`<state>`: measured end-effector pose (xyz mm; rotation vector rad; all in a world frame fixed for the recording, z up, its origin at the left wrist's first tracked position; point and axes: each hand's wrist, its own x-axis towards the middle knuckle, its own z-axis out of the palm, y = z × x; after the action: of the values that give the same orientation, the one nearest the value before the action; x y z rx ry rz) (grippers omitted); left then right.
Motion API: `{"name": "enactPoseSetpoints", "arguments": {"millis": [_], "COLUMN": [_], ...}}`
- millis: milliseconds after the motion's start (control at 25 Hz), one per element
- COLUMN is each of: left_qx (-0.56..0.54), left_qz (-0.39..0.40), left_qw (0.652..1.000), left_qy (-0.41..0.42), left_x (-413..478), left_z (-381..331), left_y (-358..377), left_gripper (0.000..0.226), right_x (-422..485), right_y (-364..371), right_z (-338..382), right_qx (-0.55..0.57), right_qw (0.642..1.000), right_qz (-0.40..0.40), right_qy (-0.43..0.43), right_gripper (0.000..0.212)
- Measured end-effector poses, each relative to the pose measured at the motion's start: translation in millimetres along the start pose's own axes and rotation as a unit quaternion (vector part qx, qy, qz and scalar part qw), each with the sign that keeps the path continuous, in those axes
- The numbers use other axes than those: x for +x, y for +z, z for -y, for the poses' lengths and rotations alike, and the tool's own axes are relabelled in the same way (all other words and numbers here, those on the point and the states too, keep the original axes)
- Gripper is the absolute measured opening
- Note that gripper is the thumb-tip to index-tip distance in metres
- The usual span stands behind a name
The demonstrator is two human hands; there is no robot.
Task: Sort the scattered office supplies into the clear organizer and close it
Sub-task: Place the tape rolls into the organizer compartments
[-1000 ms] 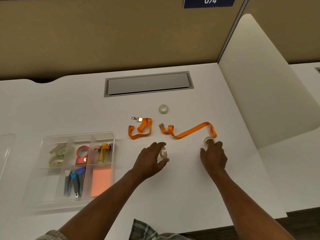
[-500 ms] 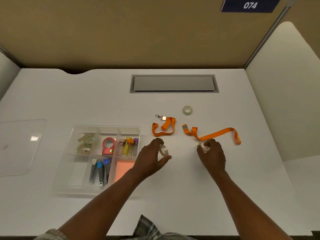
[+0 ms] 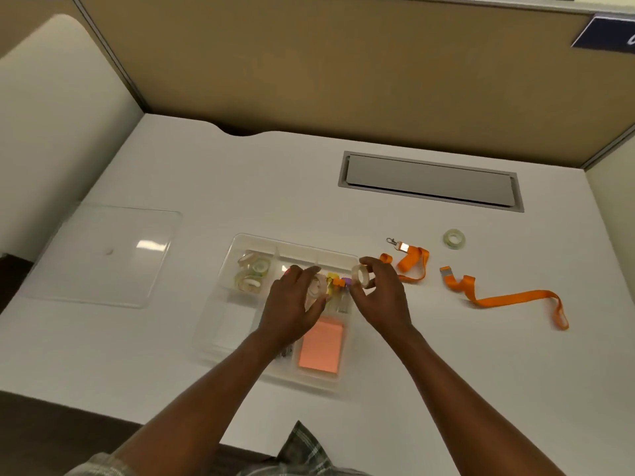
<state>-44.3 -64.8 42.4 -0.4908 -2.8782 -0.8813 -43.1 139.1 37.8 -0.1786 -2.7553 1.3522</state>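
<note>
The clear organizer [image 3: 240, 242] sits open on the white desk, holding tape rolls [image 3: 252, 274] at its back left, small coloured items in the middle and an orange sticky-note pad [image 3: 321, 345]. Both hands hover over it. My left hand [image 3: 292, 305] grips a clear tape roll [image 3: 318, 288]. My right hand [image 3: 381, 297] pinches another clear tape roll [image 3: 362, 274] above the organizer's right side. Its clear lid [image 3: 99, 255] lies flat to the left. One more tape roll [image 3: 454, 238] and two orange lanyards [image 3: 412, 264] [image 3: 508, 298] lie on the desk to the right.
A grey cable hatch [image 3: 429, 182] is set into the desk at the back. Tan partition walls [image 3: 309, 63] enclose the desk at the back, and white side panels [image 3: 44, 108] stand at left and right. The desk's front edge is near my body.
Both hands lifted their tape rolls off the desk and carried them left, over the organizer. The camera view swung left as well.
</note>
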Motion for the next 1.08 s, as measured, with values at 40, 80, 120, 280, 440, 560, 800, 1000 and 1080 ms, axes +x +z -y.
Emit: {"name": "enactPoseSetpoints", "arguments": {"millis": [40, 80, 120, 280, 440, 560, 800, 1000, 1080], "left_qx": [0.009, 0.014, 0.021, 0.085, 0.146, 0.160, 0.161, 0.145, 0.137], "left_qz": [-0.010, -0.019, -0.030, -0.061, -0.038, -0.020, -0.009, -0.031, -0.036], "left_qw": [1.000, 0.999, 0.997, 0.985, 0.974, 0.973, 0.975, 0.976, 0.980], "left_qy": [-0.015, -0.036, -0.062, -0.139, -0.169, -0.165, -0.153, -0.158, -0.143], "left_x": [-2, -4, -6, -10, -11, -10, -10, -10, -9], "left_z": [12, 24, 35, 80, 110, 119, 123, 109, 92], "left_y": [-7, -13, -19, -40, -53, -54, -52, -44, -37], "left_gripper": [0.054, 0.055, 0.055, 0.051, 0.050, 0.050, 0.055, 0.056, 0.055], "right_x": [3, 5, 8, 22, 37, 48, 60, 55, 53], "right_y": [12, 24, 36, 84, 120, 139, 150, 130, 113], "right_z": [11, 22, 33, 68, 92, 101, 96, 87, 76], "right_qx": [0.004, 0.004, -0.001, -0.032, -0.124, -0.202, -0.237, -0.198, -0.190], "right_qw": [1.000, 0.999, 0.999, 0.991, 0.973, 0.952, 0.943, 0.956, 0.961], "right_qz": [0.010, 0.023, 0.034, 0.075, 0.113, 0.124, 0.137, 0.122, 0.099], "right_qy": [-0.013, -0.024, -0.037, -0.103, -0.161, -0.193, -0.187, -0.180, -0.174], "right_gripper": [0.048, 0.049, 0.050, 0.047, 0.049, 0.047, 0.048, 0.051, 0.051]}}
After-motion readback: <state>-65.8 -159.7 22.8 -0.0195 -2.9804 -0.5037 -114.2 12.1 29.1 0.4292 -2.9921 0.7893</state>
